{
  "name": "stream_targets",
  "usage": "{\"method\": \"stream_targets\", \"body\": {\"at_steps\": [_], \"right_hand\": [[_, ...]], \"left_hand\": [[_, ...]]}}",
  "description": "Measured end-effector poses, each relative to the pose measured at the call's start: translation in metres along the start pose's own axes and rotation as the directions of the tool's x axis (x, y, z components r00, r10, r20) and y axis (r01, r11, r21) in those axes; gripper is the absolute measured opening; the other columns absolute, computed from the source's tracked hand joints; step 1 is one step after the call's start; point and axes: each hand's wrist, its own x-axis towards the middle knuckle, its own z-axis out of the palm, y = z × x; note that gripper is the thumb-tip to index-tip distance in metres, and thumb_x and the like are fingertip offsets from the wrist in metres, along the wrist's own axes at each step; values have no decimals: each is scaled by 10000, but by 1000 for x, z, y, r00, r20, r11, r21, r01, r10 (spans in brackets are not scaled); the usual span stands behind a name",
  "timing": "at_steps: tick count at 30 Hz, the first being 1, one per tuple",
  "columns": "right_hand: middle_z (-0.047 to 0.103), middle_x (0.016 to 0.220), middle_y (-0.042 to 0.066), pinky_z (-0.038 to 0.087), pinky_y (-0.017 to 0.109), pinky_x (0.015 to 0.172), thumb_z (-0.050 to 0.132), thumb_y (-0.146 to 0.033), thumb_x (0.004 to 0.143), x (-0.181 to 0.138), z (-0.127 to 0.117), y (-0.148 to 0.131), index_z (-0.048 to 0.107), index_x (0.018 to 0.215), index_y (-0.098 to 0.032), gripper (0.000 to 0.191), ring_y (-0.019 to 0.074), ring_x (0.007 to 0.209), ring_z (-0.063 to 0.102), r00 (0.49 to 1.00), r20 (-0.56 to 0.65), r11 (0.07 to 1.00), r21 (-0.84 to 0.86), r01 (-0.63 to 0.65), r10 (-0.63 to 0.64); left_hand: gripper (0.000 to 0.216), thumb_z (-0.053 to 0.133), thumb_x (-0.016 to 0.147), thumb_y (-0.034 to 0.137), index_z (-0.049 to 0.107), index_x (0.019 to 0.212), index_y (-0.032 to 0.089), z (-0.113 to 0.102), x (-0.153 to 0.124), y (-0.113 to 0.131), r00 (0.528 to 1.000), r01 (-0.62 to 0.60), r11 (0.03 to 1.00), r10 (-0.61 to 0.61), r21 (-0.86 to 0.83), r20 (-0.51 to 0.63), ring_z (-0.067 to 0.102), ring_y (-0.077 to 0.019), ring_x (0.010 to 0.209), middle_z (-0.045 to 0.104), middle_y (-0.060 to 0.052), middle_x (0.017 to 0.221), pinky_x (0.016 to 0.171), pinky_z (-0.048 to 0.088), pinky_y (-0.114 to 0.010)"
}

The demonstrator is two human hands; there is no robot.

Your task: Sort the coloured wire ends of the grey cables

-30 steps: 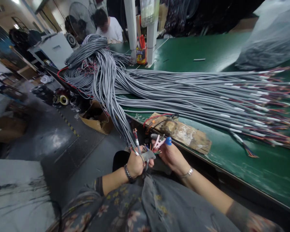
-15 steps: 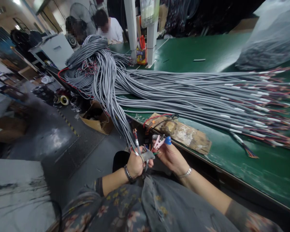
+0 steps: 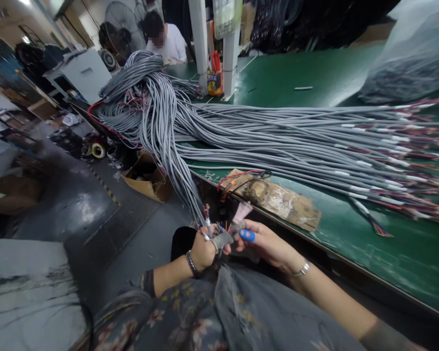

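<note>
My left hand (image 3: 204,249) is closed around a grey cable (image 3: 221,240) and the lower end of a cable bunch. Thin coloured wires (image 3: 221,227) fan out above my left fingers, and a stripped cable end with a white band (image 3: 207,220) stands up beside them. My right hand (image 3: 267,243), with a blue cover (image 3: 247,235) on its thumb, meets the left at the wires. From its pinched fingertips a pink clip (image 3: 242,211) sticks up, blurred by motion. What lies between those fingertips is partly hidden.
Many grey cables (image 3: 241,129) lie along the green table (image 3: 289,73), their coloured ends at the right. A stained board (image 3: 285,202) lies along the near edge. An open cardboard box (image 3: 148,183) sits on the floor. Another person (image 3: 170,44) is at the back.
My right hand has turned and come in closer to the left hand, its thumb now lower. The pink clip has swung more upright. My left hand stays nearly still.
</note>
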Motion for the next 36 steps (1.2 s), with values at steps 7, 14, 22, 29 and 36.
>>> {"method": "stream_targets", "body": {"at_steps": [7,14,22,29,36], "right_hand": [[604,581,-24,415,228,527,809,-362,605,3,7,3,659,661,-166,254,86,505,500,994,-93,997,-55,54,-59],[553,516,-37,389,198,474,834,-355,547,5,11,7,653,606,-172,263,69,468,459,994,-104,991,134,-20,34],[550,509,-39,402,180,465,839,-328,514,5,8,5,660,595,-165,256,57,454,443,992,-72,981,169,-92,105],[589,554,-11,375,199,485,831,-334,536,10,7,7,671,613,-156,252,74,491,459,998,-49,991,129,-38,44],[574,537,-18,329,222,493,810,-375,550,8,14,7,652,578,-174,257,80,490,413,988,-155,999,33,11,-6]], "left_hand": [[396,698,649,527,589,597,149,-1,1,2,999,-18,1000,17,23,35,537,-118,449,602,-29,498,486,440,-232],[407,706,645,531,595,604,142,0,2,-2,999,-33,999,34,-36,7,540,-116,445,608,-30,514,470,437,-229],[440,704,635,547,606,551,126,-1,4,4,996,-11,999,15,-40,88,442,-78,365,568,-30,443,375,267,-200],[506,666,636,608,634,558,109,-6,6,3,982,32,999,-28,-16,188,393,-62,351,559,-38,430,369,200,-208],[452,770,534,552,637,589,123,-4,7,8,979,20,999,-25,27,203,434,-77,380,549,-6,433,406,295,-203]]}}
